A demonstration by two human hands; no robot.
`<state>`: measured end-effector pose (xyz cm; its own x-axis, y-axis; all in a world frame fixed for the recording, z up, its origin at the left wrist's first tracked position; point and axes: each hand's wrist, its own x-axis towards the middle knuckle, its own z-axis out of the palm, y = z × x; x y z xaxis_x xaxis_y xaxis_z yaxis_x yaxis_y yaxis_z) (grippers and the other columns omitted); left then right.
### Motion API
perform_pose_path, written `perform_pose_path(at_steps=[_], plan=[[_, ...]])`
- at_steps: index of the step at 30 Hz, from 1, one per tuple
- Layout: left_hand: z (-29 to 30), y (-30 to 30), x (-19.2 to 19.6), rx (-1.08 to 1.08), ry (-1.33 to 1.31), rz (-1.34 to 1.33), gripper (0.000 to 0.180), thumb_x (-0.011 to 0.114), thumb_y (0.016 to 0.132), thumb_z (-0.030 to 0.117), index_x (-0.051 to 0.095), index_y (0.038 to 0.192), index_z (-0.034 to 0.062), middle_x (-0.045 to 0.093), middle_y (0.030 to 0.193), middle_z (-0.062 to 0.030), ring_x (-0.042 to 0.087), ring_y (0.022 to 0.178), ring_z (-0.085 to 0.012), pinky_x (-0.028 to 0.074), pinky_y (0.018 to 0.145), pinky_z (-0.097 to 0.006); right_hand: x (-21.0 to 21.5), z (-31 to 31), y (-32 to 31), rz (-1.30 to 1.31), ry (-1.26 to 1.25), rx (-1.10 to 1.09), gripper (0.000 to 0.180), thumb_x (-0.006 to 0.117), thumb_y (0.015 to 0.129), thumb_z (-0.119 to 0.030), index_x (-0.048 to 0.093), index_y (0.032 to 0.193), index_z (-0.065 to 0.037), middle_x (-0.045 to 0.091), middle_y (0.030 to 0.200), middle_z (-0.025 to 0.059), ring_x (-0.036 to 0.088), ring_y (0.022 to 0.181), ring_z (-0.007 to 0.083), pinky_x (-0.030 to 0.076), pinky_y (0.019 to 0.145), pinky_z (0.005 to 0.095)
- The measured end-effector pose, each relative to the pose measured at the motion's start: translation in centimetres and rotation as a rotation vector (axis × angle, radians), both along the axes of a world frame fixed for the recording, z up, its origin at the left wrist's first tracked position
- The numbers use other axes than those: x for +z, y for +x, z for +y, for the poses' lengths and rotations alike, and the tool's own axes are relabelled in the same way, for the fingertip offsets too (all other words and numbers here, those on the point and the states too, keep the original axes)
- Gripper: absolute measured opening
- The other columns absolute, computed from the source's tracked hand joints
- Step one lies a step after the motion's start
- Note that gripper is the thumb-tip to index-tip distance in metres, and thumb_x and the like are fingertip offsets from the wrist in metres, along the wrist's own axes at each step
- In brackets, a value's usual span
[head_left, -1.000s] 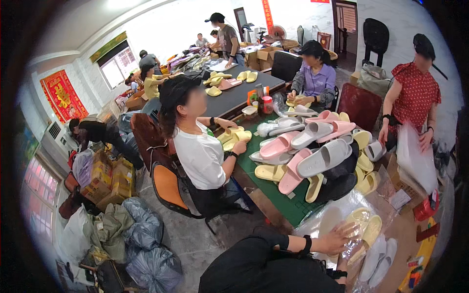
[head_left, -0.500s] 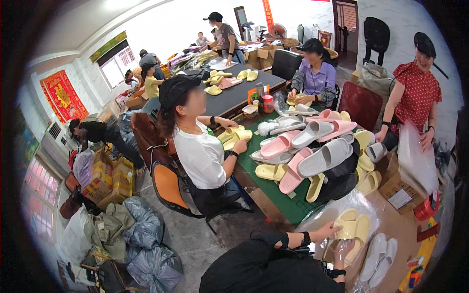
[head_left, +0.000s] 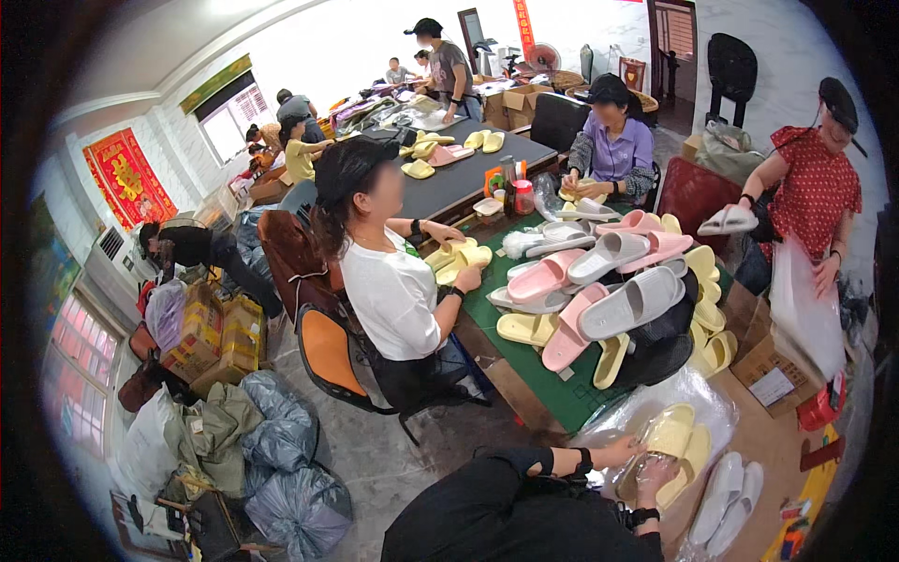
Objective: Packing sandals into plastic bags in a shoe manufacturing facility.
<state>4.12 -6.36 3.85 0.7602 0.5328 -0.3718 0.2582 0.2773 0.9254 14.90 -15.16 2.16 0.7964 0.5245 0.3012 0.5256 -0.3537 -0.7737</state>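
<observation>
A pair of yellow slippers is being handled at the near edge of the brown bench, down at the lower right; the pair sits inside a clear plastic bag that spreads over the bench's near-left corner. The left hand is laid on the bag's near edge, just beside the slippers, fingers curled onto the plastic; how tight the grip is can't be told. The right hand is seen under the pair at the heel end, fingers wrapped around the lower slipper through or inside the bag; which of the two can't be made out. Both forearms are in black sleeves, a black band on each wrist.

A pair of white slippers is lying in another clear bag just right of the yellow pair, toward the bench's near edge. A big pile of slippers, pink, grey, yellow, is heaped on the green table beyond the bench. A person in a white shirt is seated on an orange chair at that table's left edge, with yellow slippers in hand; a person in red is standing at the far right, a white slipper held up.
</observation>
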Motion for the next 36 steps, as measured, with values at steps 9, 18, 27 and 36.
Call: perform_pose_path(at_steps=[9,18,27,36], plan=[[-0.1,-1.7,-0.2,-0.108,-0.212,-0.020,0.042,0.044,0.086,0.039,0.040,0.110,0.0053,0.049,0.092,-0.0097,0.051,0.072,-0.0192,0.047,0.060,-0.034,0.4,2.0,-0.7,0.038,-0.145,0.026,0.024,0.049,0.077,-0.016,0.046,0.086,0.005,0.046,0.083,0.0192,0.048,0.077,0.0320,0.038,0.068,0.0398],[1.4,-3.4,-0.4,-0.186,-0.358,0.152,0.053,0.053,0.080,0.044,0.039,0.112,0.0039,0.050,0.095,-0.0122,0.054,0.080,-0.0193,0.050,0.067,-0.035,-5.3,2.1,1.0,1.068,0.613,0.239,0.025,0.048,0.084,-0.022,0.049,0.088,0.002,0.048,0.081,0.0115,0.050,0.075,0.0211,0.043,0.058,0.0300],[0.7,-2.6,-2.0,-0.443,-0.156,0.073,0.046,0.062,0.069,0.014,0.040,0.108,0.0073,0.054,0.078,-0.0040,0.051,0.066,-0.0129,0.044,0.054,-0.027,-1.5,1.5,1.0,-0.142,-0.290,0.052,0.056,0.051,0.072,-0.010,0.030,0.120,0.008,0.032,0.120,0.0333,0.037,0.110,0.0433,0.032,0.093,0.0409],[1.1,-2.0,-2.4,-0.564,0.135,0.232,0.021,0.055,0.071,0.012,0.052,0.090,0.0041,0.052,0.071,-0.0020,0.043,0.059,-0.0119,0.036,0.050,-0.026,1.7,1.4,-0.2,-0.182,-0.335,-0.024,0.064,0.054,0.064,-0.006,0.028,0.122,0.007,0.032,0.121,0.0327,0.039,0.107,0.0439,0.031,0.094,0.0429]])
